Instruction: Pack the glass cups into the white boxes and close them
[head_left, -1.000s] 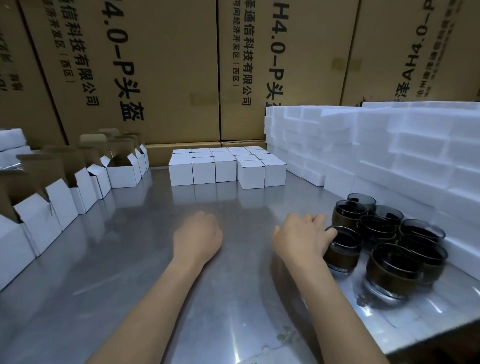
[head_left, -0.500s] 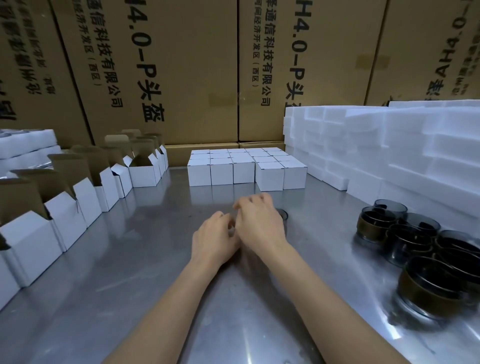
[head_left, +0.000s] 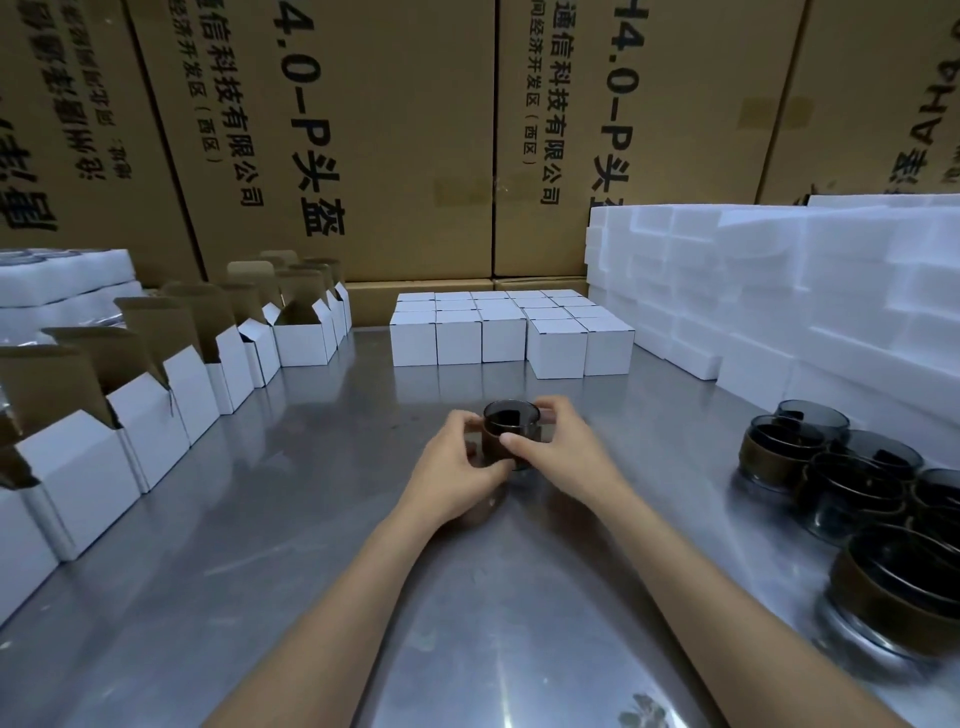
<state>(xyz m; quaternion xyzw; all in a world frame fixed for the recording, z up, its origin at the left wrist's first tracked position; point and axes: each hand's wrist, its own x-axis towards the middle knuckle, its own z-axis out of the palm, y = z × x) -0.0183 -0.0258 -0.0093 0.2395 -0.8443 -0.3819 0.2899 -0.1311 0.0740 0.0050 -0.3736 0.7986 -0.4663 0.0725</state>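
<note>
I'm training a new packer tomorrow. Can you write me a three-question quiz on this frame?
1. True or false: both hands grip the glass cup.
2. Where do the open white boxes stand: A left, B right?
3. What lies stacked behind the spare cups?

Key: 1 true: left hand and right hand hold it. 2 A. 3 white foam blocks.

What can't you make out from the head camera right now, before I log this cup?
- Base of the held glass cup, head view: covered by the left hand and right hand.
- Insides of the open white boxes: hidden by their raised flaps.
- Contents of the closed white boxes: sealed.
- Nearest of the spare cups: blurred and cut by the right edge.
</note>
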